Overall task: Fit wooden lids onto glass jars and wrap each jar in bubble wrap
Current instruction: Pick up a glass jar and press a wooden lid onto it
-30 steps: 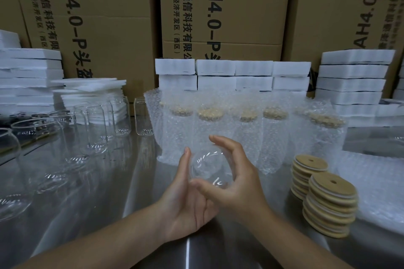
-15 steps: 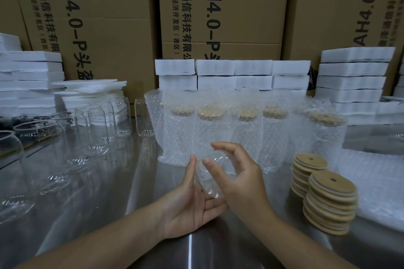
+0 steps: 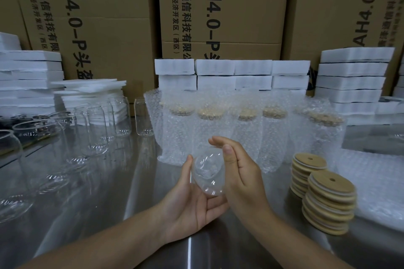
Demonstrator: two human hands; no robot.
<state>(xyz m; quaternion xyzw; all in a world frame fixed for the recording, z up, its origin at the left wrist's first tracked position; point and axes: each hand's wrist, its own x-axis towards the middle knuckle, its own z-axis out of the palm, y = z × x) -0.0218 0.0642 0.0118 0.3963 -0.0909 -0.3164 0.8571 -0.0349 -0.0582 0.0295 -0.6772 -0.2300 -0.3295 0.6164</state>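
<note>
Between my hands, over the steel table (image 3: 122, 192), I hold a clear glass jar (image 3: 207, 172) without a lid, tilted on its side. My left hand (image 3: 188, 207) lies palm up under it, fingers relaxed, thumb against the jar's left side. My right hand (image 3: 242, 177) curls over the jar's top and right side, thumb pressed on the glass. Two stacks of round wooden lids (image 3: 330, 201) stand to the right of my right hand. Several lidded jars wrapped in bubble wrap (image 3: 209, 129) stand in a row just behind.
Several bare glass jars (image 3: 96, 131) stand at the left. Flat bubble wrap sheets (image 3: 376, 181) lie at the right. White foam blocks (image 3: 231, 74) are stacked behind and at both sides, with large cardboard boxes (image 3: 218, 6) as a wall at the back.
The jar has tipped over and sunk into my left palm. My hands have closed in on it, and my right fingers now wrap over its top.
</note>
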